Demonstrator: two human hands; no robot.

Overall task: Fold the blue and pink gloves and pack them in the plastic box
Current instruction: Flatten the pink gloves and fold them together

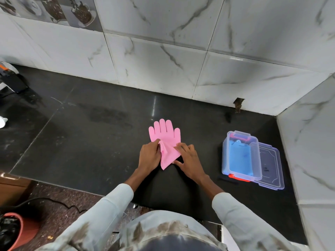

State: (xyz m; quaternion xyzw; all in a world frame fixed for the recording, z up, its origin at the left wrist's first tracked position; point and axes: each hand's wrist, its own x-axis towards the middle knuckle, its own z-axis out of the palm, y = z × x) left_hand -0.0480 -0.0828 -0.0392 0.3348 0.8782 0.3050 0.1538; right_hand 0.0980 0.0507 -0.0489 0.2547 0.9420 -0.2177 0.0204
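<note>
Left hand (pixel 149 156) pinches pink glove (pixel 165 140) cuff fold; right hand (pixel 188 158) presses glove flat, fingers straight. Plastic box (pixel 253 156) right of glove holds blue glove (pixel 240 158).

A black stone counter (pixel 90 127) fills the frame's middle; white marble-veined wall tiles (pixel 163 57) rise across the top and right.

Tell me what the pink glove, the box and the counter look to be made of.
Pink glove: thin, matte, probably rubber or silicone; it creases softly where the left hand lifts its cuff.
Plastic box: clear, glossy hard plastic; the blue glove shows through its wall.
Counter: dark polished stone, likely granite; faint reflections and speckle show.
</note>
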